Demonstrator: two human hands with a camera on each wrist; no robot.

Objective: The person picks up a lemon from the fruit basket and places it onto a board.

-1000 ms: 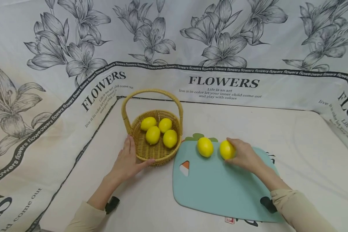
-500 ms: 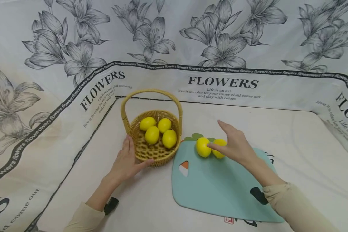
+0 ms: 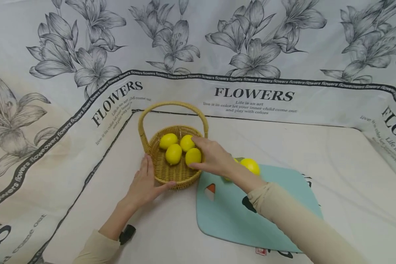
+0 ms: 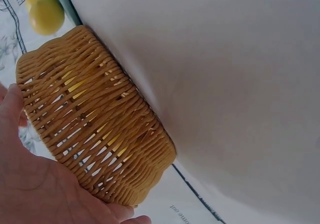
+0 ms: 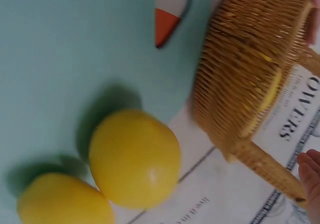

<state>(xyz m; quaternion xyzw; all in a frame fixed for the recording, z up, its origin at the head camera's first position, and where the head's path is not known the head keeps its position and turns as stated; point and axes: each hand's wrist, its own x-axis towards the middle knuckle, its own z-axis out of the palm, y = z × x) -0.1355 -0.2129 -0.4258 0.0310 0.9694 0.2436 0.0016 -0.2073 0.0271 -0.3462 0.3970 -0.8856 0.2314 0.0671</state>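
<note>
My left hand (image 3: 145, 187) rests against the near left side of a wicker basket (image 3: 176, 179), thumb along its front and fingers straight. In the left wrist view, that hand (image 4: 45, 189) touches the woven wall. Several yellow lemons (image 3: 173, 154) lie inside the basket. My right hand (image 3: 214, 156) reaches over the basket's right rim, fingers and thumb apart beside the two right-hand lemons; whether it touches them I cannot tell. On the blue-green cutting board (image 3: 250, 220) lie two more lemons (image 5: 135, 159), one mostly hidden by my right arm in the head view.
The board has a triangular orange-and-white cutout (image 3: 210, 191) near its left edge. An arched handle (image 3: 173, 103) rises above the basket. Behind stands a white flower-printed cloth (image 3: 255, 102); a pale tabletop (image 3: 165, 227) lies beneath everything.
My right hand has let go of a lemon on the board, now beside the other one there, and moved left over the basket. My left hand has stayed at the basket.
</note>
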